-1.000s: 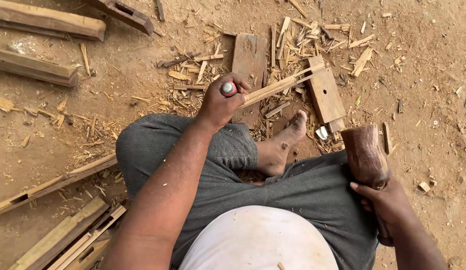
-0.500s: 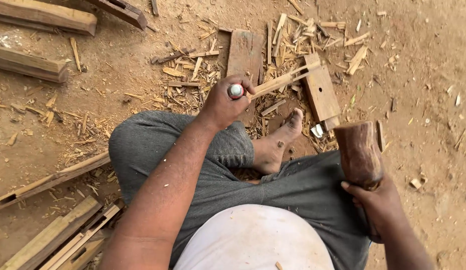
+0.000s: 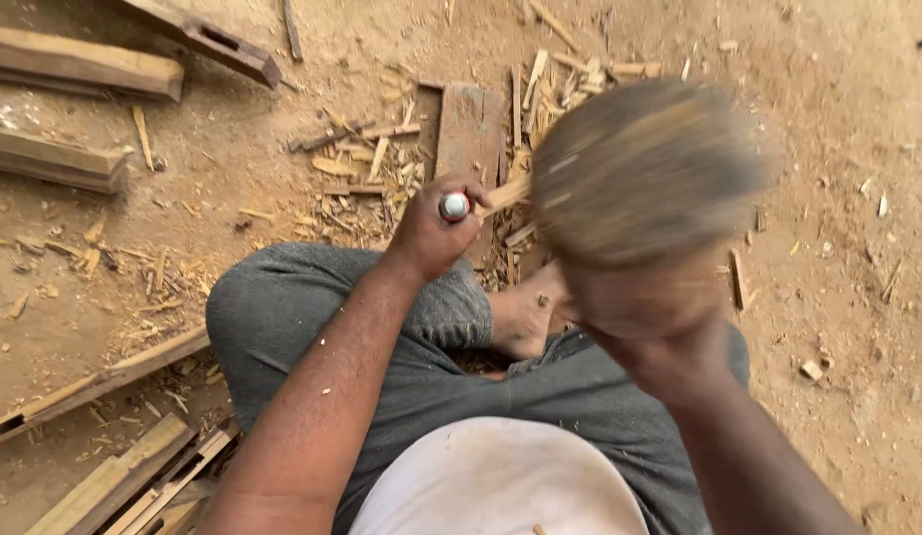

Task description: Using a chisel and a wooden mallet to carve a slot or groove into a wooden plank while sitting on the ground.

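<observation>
I sit cross-legged on the dirt floor in grey trousers. My left hand (image 3: 431,233) grips a chisel (image 3: 455,206), whose round metal end shows at the top of my fist. A thin wooden strip (image 3: 503,195) runs from that fist toward the right. My right hand (image 3: 639,317) holds a wooden mallet (image 3: 644,168), raised high and blurred by motion, close to the camera. The mallet hides the wooden block that lay in front of my bare foot (image 3: 525,317).
A flat board (image 3: 471,124) lies beyond my left hand among wood chips and splinters (image 3: 367,163). Planks lie at the upper left (image 3: 80,64) and lower left (image 3: 95,381). Bare dirt extends to the right.
My right hand has swung the mallet up from beside my right knee to high over the workpiece. My left hand has kept its grip in the same place.
</observation>
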